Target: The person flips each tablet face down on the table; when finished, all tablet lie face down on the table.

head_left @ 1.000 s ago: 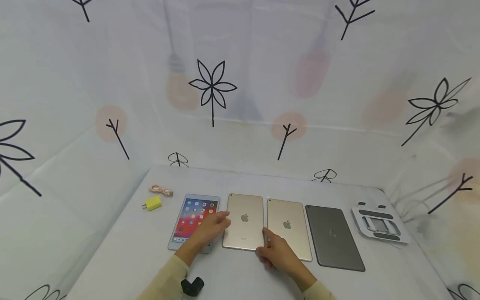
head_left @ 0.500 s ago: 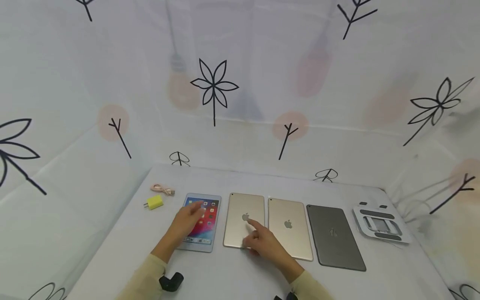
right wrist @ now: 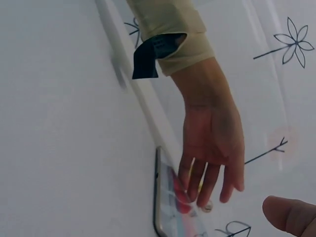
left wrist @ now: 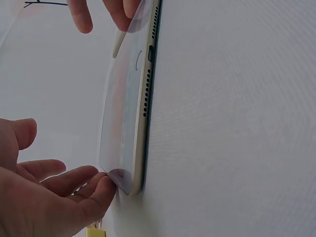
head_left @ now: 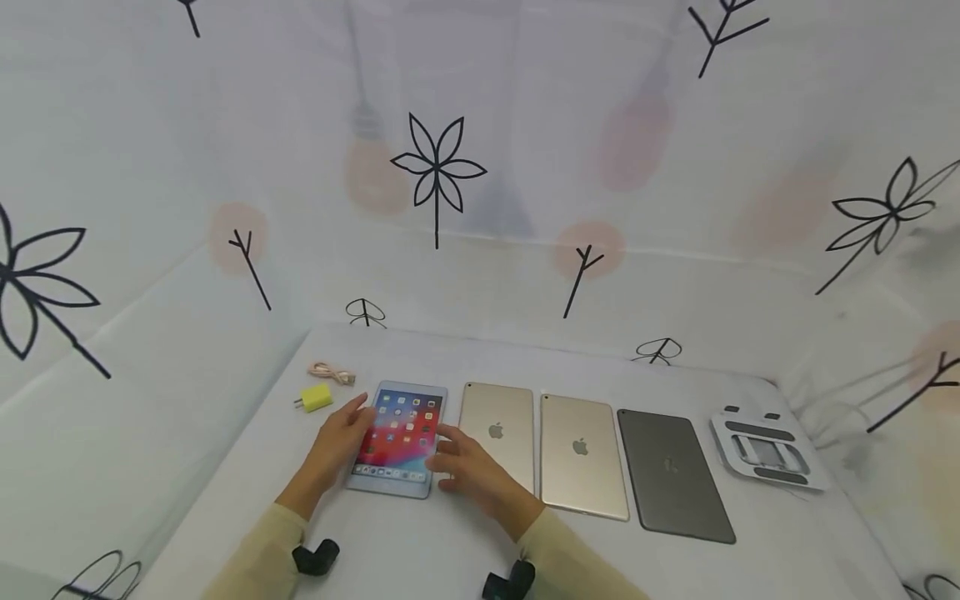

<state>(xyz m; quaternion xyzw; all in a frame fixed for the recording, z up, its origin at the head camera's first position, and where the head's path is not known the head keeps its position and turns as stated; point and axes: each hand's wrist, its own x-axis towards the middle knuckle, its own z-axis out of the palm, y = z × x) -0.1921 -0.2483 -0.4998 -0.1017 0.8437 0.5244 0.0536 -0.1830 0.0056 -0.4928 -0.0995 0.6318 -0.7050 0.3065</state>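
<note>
A lit tablet (head_left: 397, 435) with a colourful icon screen lies face up at the left end of a row of tablets. My left hand (head_left: 358, 421) rests with straight fingers against its left edge, and its fingertips (left wrist: 101, 185) touch the near corner of the tablet (left wrist: 140, 106). My right hand (head_left: 446, 454) lies at the tablet's right edge with its fingers relaxed. In the right wrist view the left hand (right wrist: 212, 148) spreads its fingers over the tablet (right wrist: 170, 210).
Right of the lit tablet lie two gold tablets (head_left: 498, 429) (head_left: 583, 454) and a grey one (head_left: 671, 475), all face down. A folding stand (head_left: 765, 450) sits at the far right. A yellow charger (head_left: 315, 397) and pink cable (head_left: 332, 372) lie at the far left.
Both hands have moved left. The right hand left the first gold tablet for the lit tablet's right edge. The left hand slid from over the screen to its left edge.
</note>
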